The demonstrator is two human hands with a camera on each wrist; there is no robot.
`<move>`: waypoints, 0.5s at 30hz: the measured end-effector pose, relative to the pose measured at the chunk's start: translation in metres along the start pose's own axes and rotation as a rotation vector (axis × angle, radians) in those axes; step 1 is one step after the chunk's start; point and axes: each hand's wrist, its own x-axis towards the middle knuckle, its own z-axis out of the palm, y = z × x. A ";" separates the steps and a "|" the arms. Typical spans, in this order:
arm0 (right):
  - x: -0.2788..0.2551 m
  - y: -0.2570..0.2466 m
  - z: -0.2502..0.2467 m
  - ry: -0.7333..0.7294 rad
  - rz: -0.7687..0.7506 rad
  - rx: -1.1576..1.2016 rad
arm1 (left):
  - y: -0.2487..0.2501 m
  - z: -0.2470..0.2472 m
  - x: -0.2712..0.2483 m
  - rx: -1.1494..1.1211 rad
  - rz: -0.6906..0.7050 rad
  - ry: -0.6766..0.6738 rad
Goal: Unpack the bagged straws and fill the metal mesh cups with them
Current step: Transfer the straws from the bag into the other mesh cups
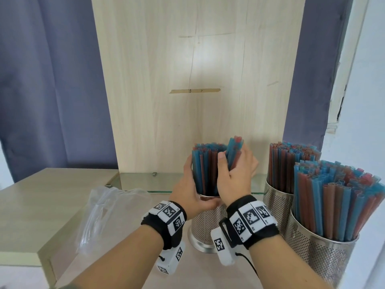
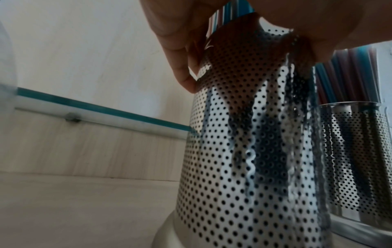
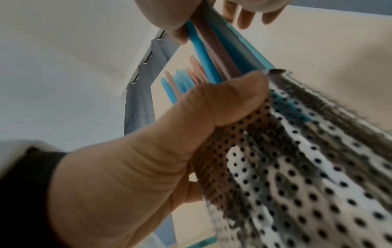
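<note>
Head view: left hand [image 1: 188,191] is wrapping the straws [image 1: 205,170] standing in the mesh cup [image 1: 205,224]; right hand [image 1: 237,170] is clutching a straw bundle [image 1: 235,150].

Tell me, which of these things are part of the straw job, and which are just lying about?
Part of the job:
left hand steadying the straws in the middle mesh cup
right hand gripping a small bunch of straws
two filled mesh cups
empty plastic bag

Lying about:
wooden board
blue curtain
glass shelf
</note>
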 end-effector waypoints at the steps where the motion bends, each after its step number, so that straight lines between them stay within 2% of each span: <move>1: -0.001 0.001 -0.001 -0.032 0.026 0.003 | -0.001 0.000 0.000 0.004 0.003 0.002; 11: -0.011 0.018 -0.010 -0.214 0.216 0.010 | 0.004 0.003 -0.002 0.053 0.010 0.017; 13: -0.014 0.019 -0.008 -0.173 0.172 -0.015 | 0.005 0.002 -0.002 0.056 0.013 0.011; 15: -0.015 0.014 -0.008 -0.081 0.036 0.027 | 0.004 0.002 -0.002 0.061 0.019 0.003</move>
